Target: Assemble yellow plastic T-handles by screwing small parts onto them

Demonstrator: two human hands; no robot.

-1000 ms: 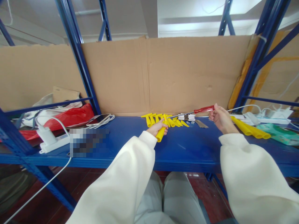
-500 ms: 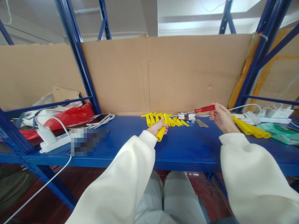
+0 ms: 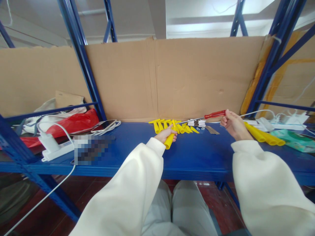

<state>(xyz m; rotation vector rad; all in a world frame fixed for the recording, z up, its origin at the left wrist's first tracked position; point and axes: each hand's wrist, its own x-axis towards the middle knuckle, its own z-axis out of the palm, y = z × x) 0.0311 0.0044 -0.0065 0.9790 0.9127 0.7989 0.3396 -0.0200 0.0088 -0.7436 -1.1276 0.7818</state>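
Wrapped round a yellow hollow plastic handle (image 3: 169, 141), my left hand (image 3: 167, 133) keeps its wide end toward me. My right hand (image 3: 233, 123) pinches the end of a red-handled screwdriver (image 3: 214, 114). Its long metal shaft runs left to the upper part of the yellow handle; whether the tip is inside or only against it, I cannot tell. Behind my left hand, several similar yellow parts (image 3: 157, 127) lie in a row. White-and-dark stacked pieces (image 3: 197, 123) and thin flat metal strips (image 3: 212, 130) lie beneath and beside the shaft.
More yellow tubes (image 3: 264, 135) lie right of my right hand, beside a green packet (image 3: 292, 139) and a white power strip (image 3: 287, 126). At left are a phone (image 3: 104, 126), a white adapter (image 3: 49, 141) and a red bag (image 3: 76, 123). Cardboard (image 3: 197, 75) backs the blue shelf (image 3: 194, 157).
My right hand and the screwdriver handle have shifted very slightly left. My left hand and the yellow handle stay in place.
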